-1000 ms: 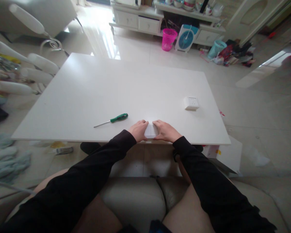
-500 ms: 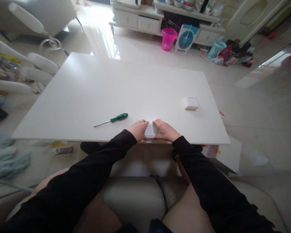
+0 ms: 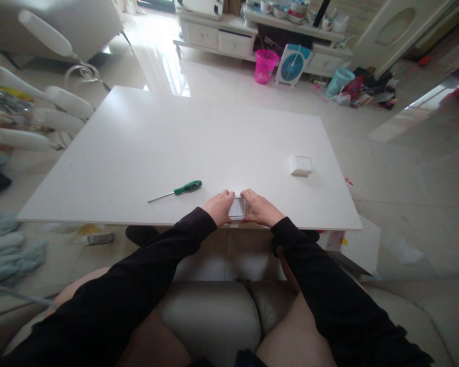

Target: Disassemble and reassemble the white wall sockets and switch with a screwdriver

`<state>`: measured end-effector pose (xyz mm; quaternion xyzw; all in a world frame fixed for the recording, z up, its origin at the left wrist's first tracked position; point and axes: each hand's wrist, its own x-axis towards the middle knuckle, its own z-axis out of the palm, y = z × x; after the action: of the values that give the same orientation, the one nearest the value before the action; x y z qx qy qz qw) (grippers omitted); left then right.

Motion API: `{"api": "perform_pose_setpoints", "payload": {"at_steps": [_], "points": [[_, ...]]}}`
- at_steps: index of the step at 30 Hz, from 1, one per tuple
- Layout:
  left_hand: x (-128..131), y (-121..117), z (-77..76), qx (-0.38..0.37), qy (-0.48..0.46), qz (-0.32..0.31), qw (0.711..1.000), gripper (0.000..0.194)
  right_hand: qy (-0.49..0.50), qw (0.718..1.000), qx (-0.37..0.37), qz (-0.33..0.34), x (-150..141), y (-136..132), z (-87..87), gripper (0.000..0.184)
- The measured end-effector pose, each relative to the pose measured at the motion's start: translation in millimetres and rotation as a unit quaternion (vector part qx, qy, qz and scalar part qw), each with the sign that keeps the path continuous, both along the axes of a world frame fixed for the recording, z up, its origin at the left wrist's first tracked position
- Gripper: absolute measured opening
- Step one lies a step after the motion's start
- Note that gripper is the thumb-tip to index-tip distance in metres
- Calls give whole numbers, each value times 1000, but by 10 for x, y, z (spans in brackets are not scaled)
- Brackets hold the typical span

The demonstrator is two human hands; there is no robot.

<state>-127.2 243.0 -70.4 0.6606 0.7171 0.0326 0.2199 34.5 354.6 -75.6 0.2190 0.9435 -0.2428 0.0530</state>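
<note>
Near the table's front edge, my left hand (image 3: 220, 206) and my right hand (image 3: 260, 208) grip a small white wall switch (image 3: 237, 208) from its two sides. Its face is split by a line down the middle, and a thin dark line runs around the face. Fingers of both hands are closed against its sides and hide them. A screwdriver (image 3: 188, 187) with a green handle lies left of my left hand, tip pointing left. Off to the right, a white wall socket (image 3: 301, 164) on a box stands by itself on the table.
The white table (image 3: 168, 137) spans the middle of the view. Beyond it on the floor stand a pink basket (image 3: 265, 66), a blue fan (image 3: 292, 64) and a light blue basket (image 3: 339, 81) before a white cabinet (image 3: 235, 43). White lamp arms (image 3: 69, 101) rise at the left.
Dark lines around the switch's face show more clearly now. Both hands keep their hold in nearly the same place, and the view has shifted slightly.
</note>
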Motion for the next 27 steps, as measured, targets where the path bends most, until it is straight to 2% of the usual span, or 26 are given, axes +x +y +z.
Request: {"api": "perform_pose_setpoints", "payload": {"at_steps": [9,19,27], "points": [[-14,17,25,-4,26,-22,999,59,-45,998,44,-1,-42,-105,65,64],[-28,19,25,-12,18,-17,1000,70,-48,998,28,-9,-50,-97,84,75],[-45,20,-5,-10,13,-19,1000,67,-34,999,14,-5,-43,-61,48,73]]}}
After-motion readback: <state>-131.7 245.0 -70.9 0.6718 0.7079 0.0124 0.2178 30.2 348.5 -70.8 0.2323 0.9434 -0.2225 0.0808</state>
